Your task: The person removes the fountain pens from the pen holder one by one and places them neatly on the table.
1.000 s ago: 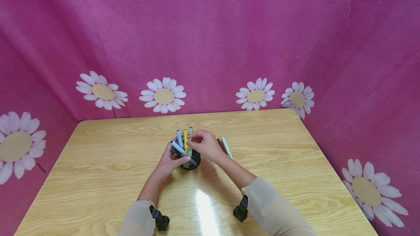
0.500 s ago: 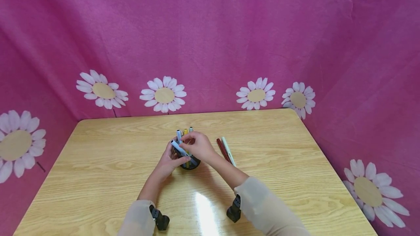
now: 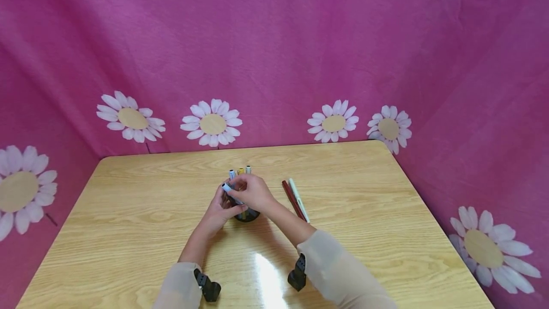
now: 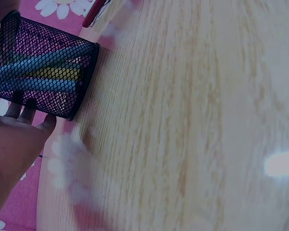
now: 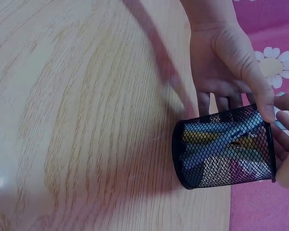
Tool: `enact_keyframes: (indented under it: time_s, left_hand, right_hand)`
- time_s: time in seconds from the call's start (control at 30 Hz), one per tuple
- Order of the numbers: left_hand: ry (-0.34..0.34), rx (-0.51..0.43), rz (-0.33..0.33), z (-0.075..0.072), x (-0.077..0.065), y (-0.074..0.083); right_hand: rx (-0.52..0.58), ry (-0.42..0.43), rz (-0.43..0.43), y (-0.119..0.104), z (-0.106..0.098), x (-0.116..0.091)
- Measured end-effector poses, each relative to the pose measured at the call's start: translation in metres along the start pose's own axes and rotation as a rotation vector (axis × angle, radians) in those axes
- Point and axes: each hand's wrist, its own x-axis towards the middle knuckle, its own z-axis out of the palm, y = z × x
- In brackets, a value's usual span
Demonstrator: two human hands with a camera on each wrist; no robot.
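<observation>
- I see the left hand grasping the black mesh pen cup, thumb at its rim, fingers along the opposite side.
- My right hand is over the cup's mouth, thumb and fingertips at a leaning light blue pen; I can't tell whether they pinch it.
- Just beyond that hand, a yellow pen stands in the cup.
- Right of both hands, a dark red pen and a pale green pen lie side by side on the table.

head view: even, bright light; white glare on near bench. wrist views: dimmer, each with a glare spot; left, blurred daisy reflections; right, soft shadow beside mesh pen cup.
</observation>
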Motion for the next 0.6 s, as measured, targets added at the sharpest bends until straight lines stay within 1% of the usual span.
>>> enact_keyframes:
  time_s: [0.1,0.27,0.5,0.6]
  left_hand:
    - [-0.009,0.000,0.007,-0.0031,-0.0002,-0.0002]
    - [-0.018,-0.010,0.012,-0.0041,0.0011,0.0011]
    - [-0.016,0.023,0.008,-0.0063,0.0018,0.0021]
    - [-0.018,0.018,0.004,-0.0065,0.0027,0.0017]
  right_hand:
    - [-0.012,-0.016,0.011,-0.0017,0.0029,0.0019]
    - [-0.046,-0.016,0.021,-0.0039,0.0028,0.0044]
    - [-0.076,-0.027,0.032,-0.0075,0.0025,0.0074]
    - [-0.089,-0.031,0.042,-0.0081,0.0024,0.0080]
